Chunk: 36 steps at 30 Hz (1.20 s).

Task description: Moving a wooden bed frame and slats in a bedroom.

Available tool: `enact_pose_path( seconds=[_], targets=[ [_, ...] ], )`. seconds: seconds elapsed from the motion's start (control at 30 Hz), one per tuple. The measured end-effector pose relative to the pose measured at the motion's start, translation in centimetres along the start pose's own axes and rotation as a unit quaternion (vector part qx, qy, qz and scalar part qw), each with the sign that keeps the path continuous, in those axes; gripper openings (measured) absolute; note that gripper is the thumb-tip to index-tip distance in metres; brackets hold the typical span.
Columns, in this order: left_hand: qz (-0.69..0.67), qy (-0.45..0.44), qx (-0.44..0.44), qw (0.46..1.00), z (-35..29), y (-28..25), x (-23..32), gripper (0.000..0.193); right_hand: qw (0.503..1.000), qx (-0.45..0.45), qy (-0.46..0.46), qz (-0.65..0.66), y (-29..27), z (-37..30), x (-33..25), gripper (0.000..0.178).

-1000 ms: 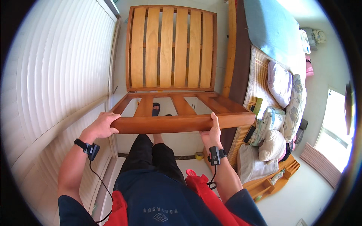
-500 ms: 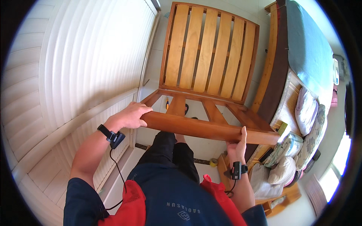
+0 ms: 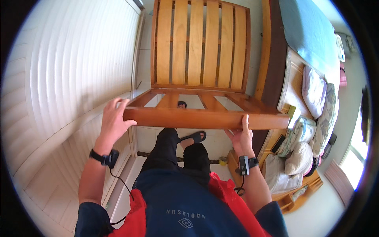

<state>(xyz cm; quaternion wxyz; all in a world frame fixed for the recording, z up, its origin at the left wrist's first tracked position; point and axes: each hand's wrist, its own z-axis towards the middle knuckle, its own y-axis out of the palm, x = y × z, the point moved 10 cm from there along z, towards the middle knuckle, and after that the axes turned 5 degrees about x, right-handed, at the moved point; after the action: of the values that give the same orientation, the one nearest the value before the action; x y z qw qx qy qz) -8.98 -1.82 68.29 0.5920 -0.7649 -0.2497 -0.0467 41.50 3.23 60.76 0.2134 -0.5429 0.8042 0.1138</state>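
Since half a second ago wooden slatted frame (image 3: 201, 51) sits more level and centred, its front rail swung back from the tilt. Left hand (image 3: 113, 120) has fingers curled round rail's left end; right hand (image 3: 241, 136) grips from below near the right, fingers closed on it. Frame is held up ahead, white slatted wall (image 3: 75, 67) left, bed (image 3: 308, 35) with pillows (image 3: 316, 91) right.

The slatted wooden frame (image 3: 201, 59) fills the gap between white louvred wall (image 3: 71, 67) and bed (image 3: 304, 51).
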Motion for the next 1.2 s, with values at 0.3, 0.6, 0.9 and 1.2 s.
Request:
enact_pose_path(
  seconds=[0.3, 0.6, 0.9, 1.2],
  targets=[
    [-0.22, 0.237, 0.024, 0.946, -13.6, 15.4, 12.7, 0.017, 0.992, -0.111, 0.058, 0.021, -5.0, 4.1, 2.0, 0.034],
    [-0.312, 0.113, -0.203, 0.921, -3.2, 54.7, 12.9, 0.018, 0.96, -0.262, -0.092, 0.047, -6.0, 12.0, 6.3, 0.042],
    [-0.281, -0.023, -0.315, 0.906, 0.8, 81.3, 7.1, 0.023, 0.828, -0.456, -0.324, -0.029, -4.9, 15.6, 8.1, 0.056],
    [-0.584, -0.302, -0.172, 0.733, -0.4, 85.9, 3.6, 0.032, 0.838, -0.412, -0.354, -0.042, -6.9, 17.2, 9.1, 0.059]
  ],
)
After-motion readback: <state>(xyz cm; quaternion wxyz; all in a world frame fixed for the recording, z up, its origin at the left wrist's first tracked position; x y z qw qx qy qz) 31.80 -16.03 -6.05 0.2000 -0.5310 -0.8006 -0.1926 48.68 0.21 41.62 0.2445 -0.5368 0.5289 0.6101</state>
